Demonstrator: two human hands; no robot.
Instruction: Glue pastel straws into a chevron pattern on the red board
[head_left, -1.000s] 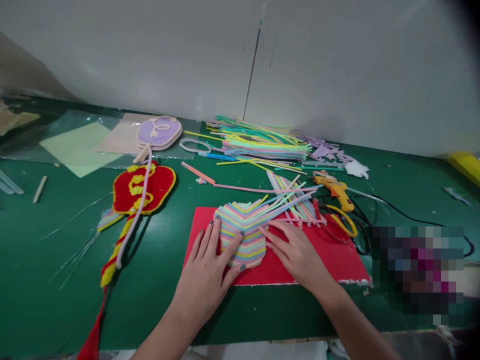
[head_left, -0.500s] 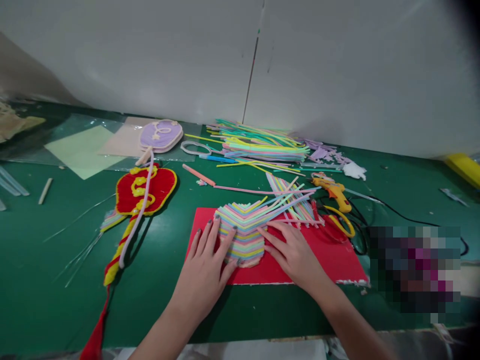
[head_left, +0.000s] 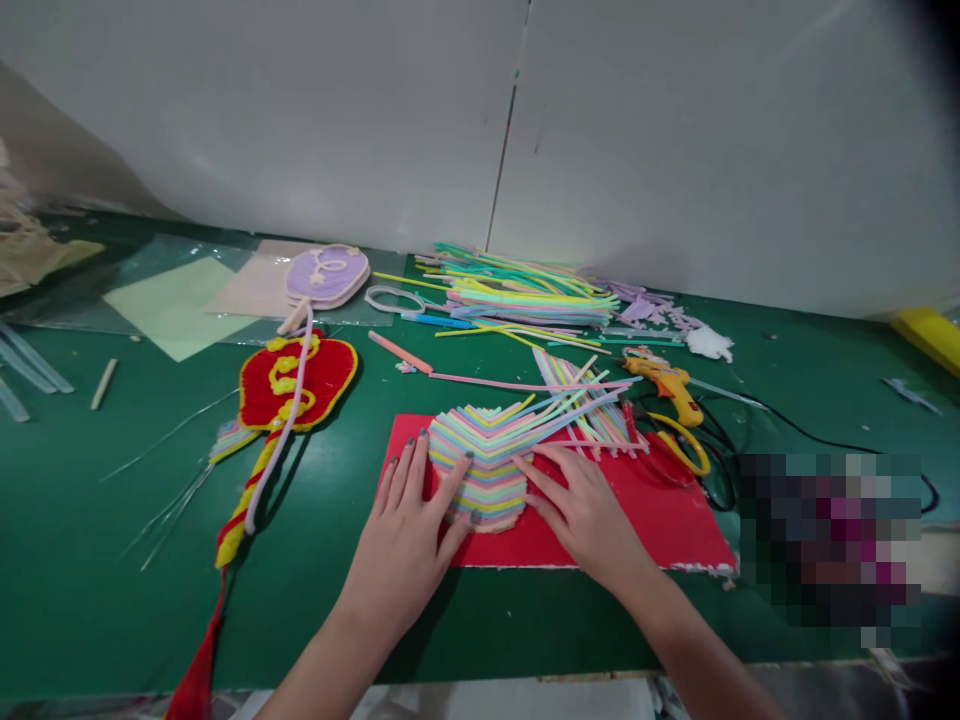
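A fan-shaped panel of pastel striped pipe cleaners (head_left: 489,490), laid in chevrons, rests on a red board (head_left: 660,530). My left hand (head_left: 409,520) lies over the panel's left edge with fingers spread, the index and thumb tips on the stripes. At the right edge, my right hand (head_left: 581,500) touches the panel with its fingertips, its fingers apart. Long loose ends of pipe cleaners (head_left: 577,410) stick out from the panel to the upper right. Behind them lies a second striped pipe-cleaner piece (head_left: 559,375), partly covered. Neither hand grips anything.
To the left lie a red-and-yellow fan (head_left: 330,375) with a tassel and a purple fan (head_left: 326,275). A pile of pipe cleaners (head_left: 525,295) lies along the wall. An orange glue gun (head_left: 667,385), yellow-handled scissors (head_left: 686,445) and a black cord are on the right.
The view has shifted slightly, so the fans on the left appear a little further right. Both hands stay at the panel's edges with almost no movement.
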